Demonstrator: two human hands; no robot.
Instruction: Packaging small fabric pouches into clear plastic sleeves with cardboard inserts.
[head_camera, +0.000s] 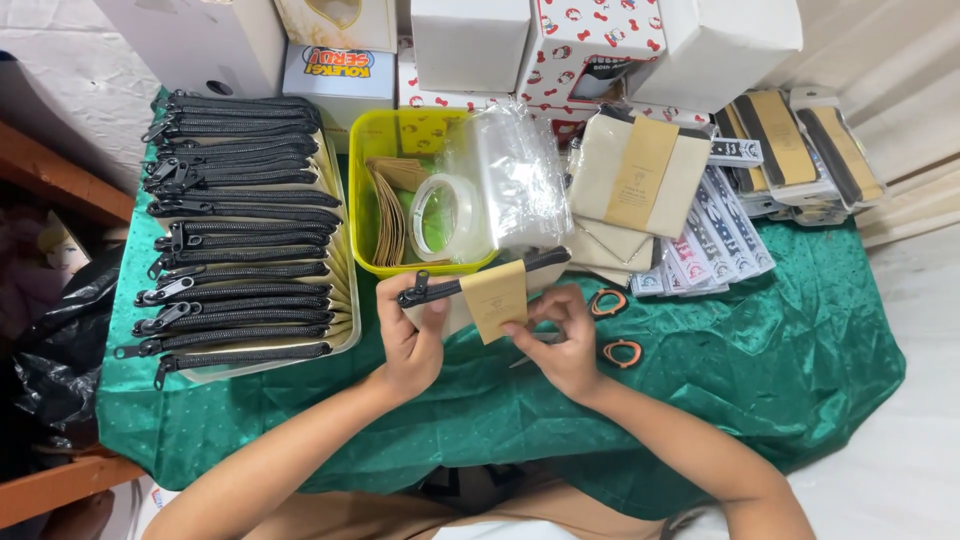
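At the far left a dark plastic bag (60, 345) and a wooden shelf edge (55, 175) are cut off by the frame, and what sits behind them is too dim to make out. Next comes a tray (345, 335) packed with a row of cream pouches with black zippers (240, 240), overlapped so only their zipper edges show. The left hand (412, 335) is closed on the zipper end of a single cream pouch (470, 295), thumb on top, the other fingers hidden behind the fabric. This pouch is held just above the green cloth (780, 350) at the middle of the table, in front of a yellow basket (365, 190). A tan paper band (495, 300) wraps its middle, hiding much of its face. The basket holds folded tan papers (392, 205), a roll of clear tape (447, 215) and clear plastic bags (510, 175), whose count cannot be told. The right hand (565, 340) pinches the lower edge of the band with its fingertips. Under that hand lie scissors with orange handles (615, 325), the blades mostly covered. Further right are banded pouches (640, 180), a fan of printed strips (705, 240) and more packed pouches (800, 150), partly cut by white boxes (720, 40) behind.
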